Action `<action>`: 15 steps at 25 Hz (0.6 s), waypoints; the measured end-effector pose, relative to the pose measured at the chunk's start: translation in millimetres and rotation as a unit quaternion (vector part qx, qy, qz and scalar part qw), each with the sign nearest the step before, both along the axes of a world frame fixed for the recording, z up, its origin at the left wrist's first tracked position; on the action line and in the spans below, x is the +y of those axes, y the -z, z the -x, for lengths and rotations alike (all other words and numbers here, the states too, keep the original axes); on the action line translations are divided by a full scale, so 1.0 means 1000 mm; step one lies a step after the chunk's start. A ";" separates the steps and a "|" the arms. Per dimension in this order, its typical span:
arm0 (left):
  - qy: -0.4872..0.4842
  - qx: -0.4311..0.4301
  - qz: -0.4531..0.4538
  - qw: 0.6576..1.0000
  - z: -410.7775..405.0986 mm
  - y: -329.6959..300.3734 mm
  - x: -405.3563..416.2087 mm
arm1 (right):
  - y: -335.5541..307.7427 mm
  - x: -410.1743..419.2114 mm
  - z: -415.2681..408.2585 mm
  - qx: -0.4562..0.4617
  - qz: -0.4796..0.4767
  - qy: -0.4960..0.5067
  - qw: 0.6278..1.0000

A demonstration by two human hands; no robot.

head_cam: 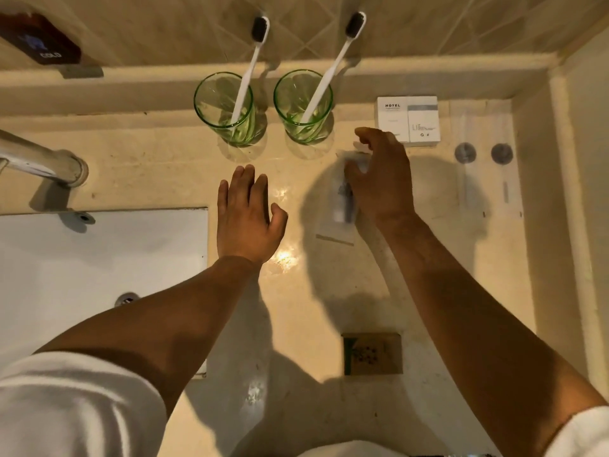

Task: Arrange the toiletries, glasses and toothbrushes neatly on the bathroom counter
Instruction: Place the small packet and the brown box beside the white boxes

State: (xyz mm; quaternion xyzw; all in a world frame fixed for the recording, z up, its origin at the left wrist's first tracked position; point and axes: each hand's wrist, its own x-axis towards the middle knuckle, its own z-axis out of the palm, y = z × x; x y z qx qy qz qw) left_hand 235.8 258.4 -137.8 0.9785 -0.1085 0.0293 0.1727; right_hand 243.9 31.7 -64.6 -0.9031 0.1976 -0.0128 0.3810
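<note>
Two hands are hovering over the bathroom counter (296, 308).

The left hand (245, 214) is lying flat, fingers spread, holding nothing. The right hand (379, 176) is pinching a clear packet (339, 206) lying right of two green glasses (227, 108), each holding a toothbrush (250, 61); white boxes (408, 118) are sitting just behind.

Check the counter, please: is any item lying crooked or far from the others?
Yes. The brown box lies alone near the front edge, far from the back row. The clear packet under the right hand lies tilted. Both glasses stand upright.
</note>
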 end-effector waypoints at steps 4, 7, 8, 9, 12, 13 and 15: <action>0.001 0.004 0.001 1.000 -0.001 -0.001 0.000 | 0.021 0.022 0.045 -0.019 0.096 0.061 0.993; -0.001 0.008 -0.005 1.000 -0.001 -0.002 -0.001 | 0.037 0.046 0.071 0.041 0.094 0.034 0.994; -0.001 0.008 -0.005 1.000 0.000 -0.002 0.000 | 0.042 0.050 0.074 0.046 0.094 0.023 0.994; -0.001 0.008 -0.004 1.000 0.000 -0.001 0.000 | 0.045 0.051 0.072 0.043 0.088 0.018 0.995; -0.002 0.005 -0.001 1.000 -0.001 0.001 0.000 | 0.046 0.043 0.053 0.019 0.073 0.019 0.997; -0.002 0.004 -0.001 1.000 -0.002 0.002 0.000 | 0.046 0.039 0.045 0.017 0.082 0.019 0.996; 0.000 0.000 -0.001 1.000 -0.002 0.002 0.000 | 0.046 0.030 0.028 0.018 0.121 0.011 0.992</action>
